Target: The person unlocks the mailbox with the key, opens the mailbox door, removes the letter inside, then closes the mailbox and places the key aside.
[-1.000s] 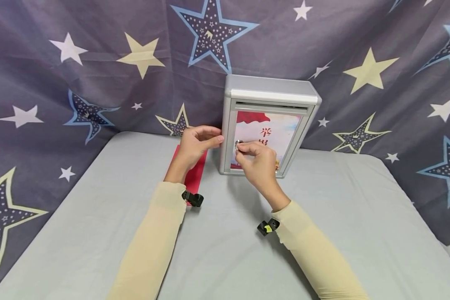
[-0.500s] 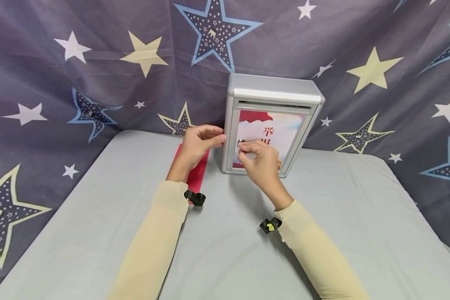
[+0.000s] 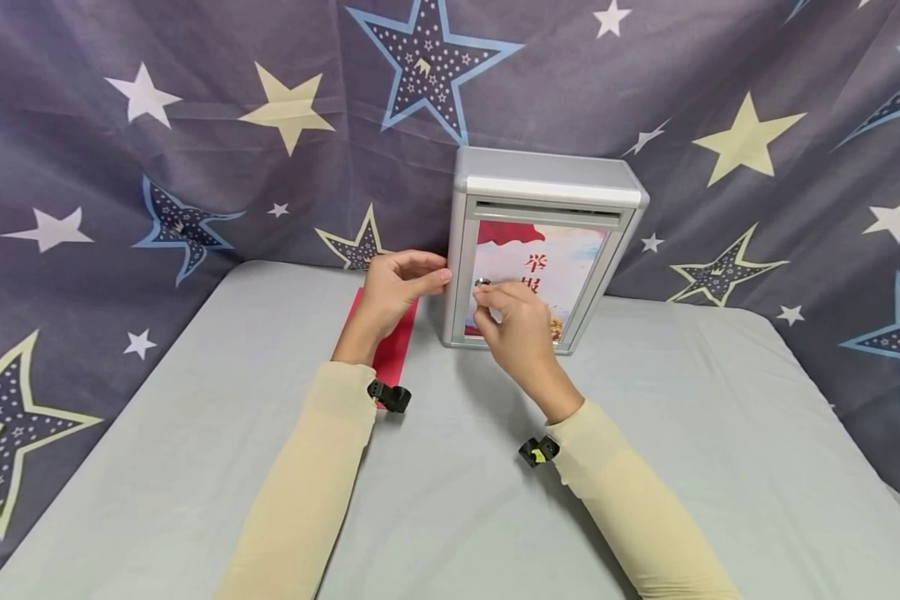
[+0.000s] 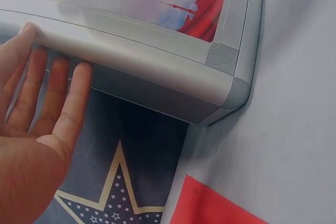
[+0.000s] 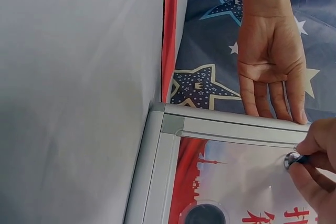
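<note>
A silver metal letter box (image 3: 551, 179) with a slot near its top stands upright against the cloth backdrop. Its front poster (image 3: 570, 267) carries red characters, and a round chrome lock (image 5: 290, 160) sits near the left edge. My right hand (image 3: 521, 325) pinches a dark-headed key (image 5: 303, 159) at this lock; its blade is not visible. A metal ring shows beside the key in the left wrist view. My left hand (image 3: 390, 296) rests its fairly straight fingers and thumb against the box's left side, holding nothing loose.
A flat red paper or envelope (image 3: 395, 350) lies on the pale grey cloth-covered table (image 3: 450, 500), partly beneath my left forearm. Behind the box hangs a dark star-patterned curtain (image 3: 217, 150). Another round dark fitting (image 5: 205, 214) sits lower on the box front.
My right fingers have turned slightly at the lock, with the knuckles shifting a little. The left hand keeps its place on the box's side. The head view has shifted slightly.
</note>
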Tool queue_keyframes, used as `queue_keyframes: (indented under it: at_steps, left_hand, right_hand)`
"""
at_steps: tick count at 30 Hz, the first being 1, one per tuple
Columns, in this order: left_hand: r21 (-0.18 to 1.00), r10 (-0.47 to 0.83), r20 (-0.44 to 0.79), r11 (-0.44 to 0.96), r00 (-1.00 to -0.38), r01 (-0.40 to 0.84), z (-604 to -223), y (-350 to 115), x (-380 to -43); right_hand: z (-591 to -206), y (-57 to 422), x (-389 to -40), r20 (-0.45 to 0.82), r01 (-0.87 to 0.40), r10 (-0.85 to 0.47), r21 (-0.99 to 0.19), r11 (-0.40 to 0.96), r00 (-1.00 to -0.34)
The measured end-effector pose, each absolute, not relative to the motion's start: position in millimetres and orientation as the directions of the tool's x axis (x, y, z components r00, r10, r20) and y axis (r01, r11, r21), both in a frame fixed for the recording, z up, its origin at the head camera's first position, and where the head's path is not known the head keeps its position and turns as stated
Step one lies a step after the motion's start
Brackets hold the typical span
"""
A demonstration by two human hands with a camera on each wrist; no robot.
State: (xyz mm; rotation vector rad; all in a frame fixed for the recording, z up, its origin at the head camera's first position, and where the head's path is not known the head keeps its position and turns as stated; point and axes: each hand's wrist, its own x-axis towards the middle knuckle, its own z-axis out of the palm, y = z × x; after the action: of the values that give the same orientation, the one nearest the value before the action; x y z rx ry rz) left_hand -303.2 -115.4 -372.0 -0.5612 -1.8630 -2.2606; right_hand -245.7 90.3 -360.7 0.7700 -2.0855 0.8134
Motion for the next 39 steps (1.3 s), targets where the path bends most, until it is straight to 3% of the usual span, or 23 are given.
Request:
queue_keyframes:
  at_steps: [15, 29, 39]
  left_hand:
    - [0.918, 0.109, 0.36, -0.218, -0.926, 0.332, -369.4, -113.4, -301.6]
    - [0.921, 0.114, 0.358, -0.207, -0.927, 0.33, -370.0, -114.4, -301.1]
    - [0.917, 0.107, 0.361, -0.223, -0.927, 0.331, -370.0, -113.7, -299.7]
  right_hand:
    - [-358.5, 90.0, -242.1, 0.82, -0.765, -0.39, -0.088, 0.638, -0.42]
    - [-364.7, 86.3, -242.1, 0.793, -0.668, -0.511, 0.186, 0.721, -0.33]
    - [-364.8, 85.9, -241.0, 0.782, -0.65, -0.539, 0.237, 0.722, -0.313]
